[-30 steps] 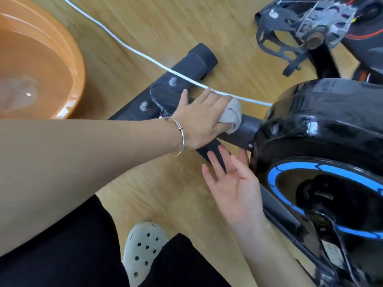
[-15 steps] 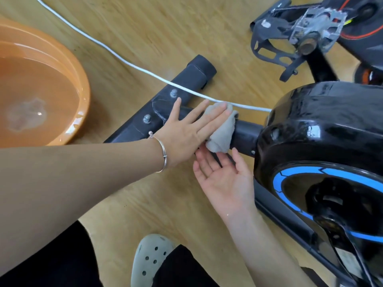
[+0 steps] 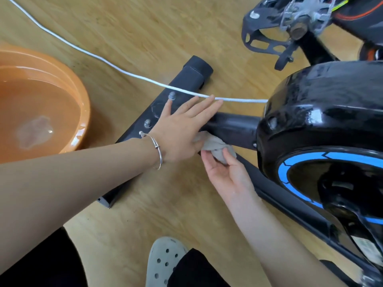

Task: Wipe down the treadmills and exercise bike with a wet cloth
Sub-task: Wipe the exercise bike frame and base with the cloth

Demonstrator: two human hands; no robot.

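Note:
A black exercise bike with a blue-ringed flywheel fills the right side. Its black floor stabiliser bar runs diagonally across the wooden floor, joined to the flywheel housing by a black tube. My left hand, with a silver bangle on the wrist, lies flat with straight fingers on the joint of bar and tube. A crumpled grey wet cloth sits just below that tube. My right hand, palm up, pinches the cloth between thumb and fingers from underneath.
An orange basin of water stands on the floor at the left. A white cable crosses the floor and the stabiliser bar. A caged pedal is at the top right. My grey perforated shoe is at the bottom centre.
The cloth has passed from under my left fingers down to my right hand, which now pinches it. My left hand has flattened on the bar. The camera has shifted closer.

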